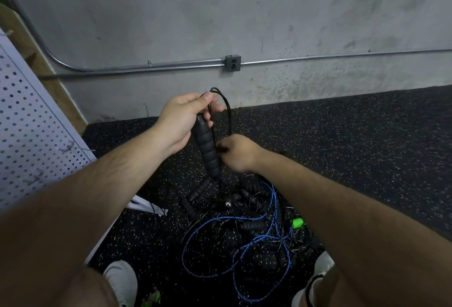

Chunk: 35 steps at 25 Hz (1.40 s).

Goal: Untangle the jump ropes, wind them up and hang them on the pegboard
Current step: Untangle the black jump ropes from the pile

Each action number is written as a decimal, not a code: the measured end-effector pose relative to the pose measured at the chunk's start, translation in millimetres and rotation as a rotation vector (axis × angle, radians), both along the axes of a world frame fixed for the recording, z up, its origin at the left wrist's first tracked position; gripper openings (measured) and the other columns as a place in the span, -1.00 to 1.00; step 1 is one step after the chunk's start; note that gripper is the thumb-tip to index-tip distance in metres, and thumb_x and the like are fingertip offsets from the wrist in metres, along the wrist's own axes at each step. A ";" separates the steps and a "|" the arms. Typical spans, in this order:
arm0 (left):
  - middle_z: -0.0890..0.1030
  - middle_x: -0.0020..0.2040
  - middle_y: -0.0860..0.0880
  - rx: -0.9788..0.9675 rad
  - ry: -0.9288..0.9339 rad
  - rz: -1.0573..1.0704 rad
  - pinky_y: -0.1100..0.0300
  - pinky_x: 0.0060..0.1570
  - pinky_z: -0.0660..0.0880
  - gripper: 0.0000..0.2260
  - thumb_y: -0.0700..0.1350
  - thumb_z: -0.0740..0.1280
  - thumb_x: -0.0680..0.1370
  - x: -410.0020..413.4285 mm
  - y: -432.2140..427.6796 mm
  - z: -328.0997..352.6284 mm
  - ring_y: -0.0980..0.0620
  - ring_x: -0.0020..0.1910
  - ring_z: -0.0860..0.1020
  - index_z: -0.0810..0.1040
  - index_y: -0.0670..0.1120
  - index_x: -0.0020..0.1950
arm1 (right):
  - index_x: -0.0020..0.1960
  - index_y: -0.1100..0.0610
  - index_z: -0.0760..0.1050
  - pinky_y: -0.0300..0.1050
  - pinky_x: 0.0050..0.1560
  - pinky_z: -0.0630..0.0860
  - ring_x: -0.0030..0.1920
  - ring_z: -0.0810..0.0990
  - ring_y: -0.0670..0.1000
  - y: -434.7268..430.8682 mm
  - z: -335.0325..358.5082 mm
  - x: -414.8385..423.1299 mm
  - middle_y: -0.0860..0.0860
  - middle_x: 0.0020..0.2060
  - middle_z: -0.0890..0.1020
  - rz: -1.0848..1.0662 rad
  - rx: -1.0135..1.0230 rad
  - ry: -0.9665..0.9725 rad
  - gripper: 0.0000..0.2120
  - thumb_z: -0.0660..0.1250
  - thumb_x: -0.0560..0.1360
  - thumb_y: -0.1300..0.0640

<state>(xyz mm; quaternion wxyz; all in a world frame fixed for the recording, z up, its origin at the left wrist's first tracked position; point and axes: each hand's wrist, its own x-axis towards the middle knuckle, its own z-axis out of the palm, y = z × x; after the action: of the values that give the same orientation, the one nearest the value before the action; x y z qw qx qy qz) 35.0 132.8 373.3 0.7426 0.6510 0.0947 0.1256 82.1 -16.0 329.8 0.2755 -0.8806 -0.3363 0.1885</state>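
Room: black rubber floor [367, 135] flecked with pale specks, meeting one bare grey concrete wall [220, 13].
Left hand [182, 120]: raised in front of the wall, fingers and thumb clenched round the top end of one black handle [208, 152].
Right hand [238, 153]: lower and just beside the handle's middle, fingers curled in and pinching the black cord [226, 103].
Handle held: one, ribbed and tilted, its lower end pointing down at the pile.
Cord held: one thin strand, coming out above the left thumb, arching over in a loop and dropping to the right hand.
Rope pile [244, 221]: one tangled heap on the floor below both hands, between the feet.
Blue rope [274, 208]: one braided rope, its loops spread across and around the heap.
Loose black handles: at least three ribbed ones lie in the tangle; the exact count cannot be told.
Green handle [297, 222]: one, at the right edge of the heap.
Thin cords: several pale and dark strands cross the pile, too tangled to count.
Shoes: two pale ones, the left shoe [122, 279] and the right shoe [322, 261], either side of the heap.
Pegboard [29, 123]: one white perforated panel at the left, tilted in this view, with two wire hooks showing plainly on its lower part and no rope on them.
Conduit [342, 55]: metal pipe along the wall, joined at one grey outlet box [232, 63].
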 end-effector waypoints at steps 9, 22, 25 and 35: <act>0.71 -0.17 0.02 0.195 0.168 -0.110 0.22 -0.16 0.53 -0.91 -0.14 0.39 0.60 -20.6 0.0 -47.4 0.12 -0.32 0.52 0.70 -0.06 0.04 | -0.02 0.29 0.58 -0.20 -0.40 0.55 -0.35 0.64 -0.08 -1.7 66.6 15.2 0.11 -0.19 0.67 -0.292 0.728 0.113 -0.81 0.32 0.64 0.16; 0.72 -0.18 -0.04 0.049 -0.025 0.030 0.25 -0.23 0.54 -0.90 -0.17 0.37 0.62 -3.8 -8.2 -12.3 0.18 -0.34 0.48 0.69 -0.12 0.00 | 0.00 0.19 0.56 -0.12 -0.32 0.55 -0.20 0.67 0.17 -5.9 -4.2 -0.4 0.04 -0.22 0.63 0.027 0.025 0.099 -0.93 0.31 0.56 0.27; 0.74 0.01 -0.10 0.039 -0.042 0.040 0.26 -0.20 0.55 -0.87 -0.14 0.37 0.61 -1.6 2.5 -12.0 0.19 -0.32 0.48 0.69 -0.12 0.09 | -0.16 0.19 0.58 -0.04 -0.20 0.66 -0.21 0.71 0.13 -3.6 -2.4 6.9 0.07 -0.25 0.68 -0.046 0.037 0.014 -0.83 0.34 0.60 0.20; 0.75 -0.05 -0.03 0.263 0.169 -0.080 0.22 -0.16 0.51 -0.86 -0.12 0.40 0.60 -19.1 -9.5 -53.8 0.08 -0.27 0.50 0.69 -0.12 0.10 | -0.05 0.34 0.56 -0.12 -0.30 0.60 -0.29 0.64 0.02 10.0 82.7 12.3 0.21 -0.17 0.68 -0.240 0.899 0.164 -0.82 0.32 0.63 0.22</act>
<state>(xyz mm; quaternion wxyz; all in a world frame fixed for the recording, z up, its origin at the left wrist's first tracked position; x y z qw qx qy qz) 15.9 123.3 319.5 0.6447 0.7541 0.1136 0.0520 94.4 -6.0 412.5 0.6750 -0.6888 -0.2576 0.0602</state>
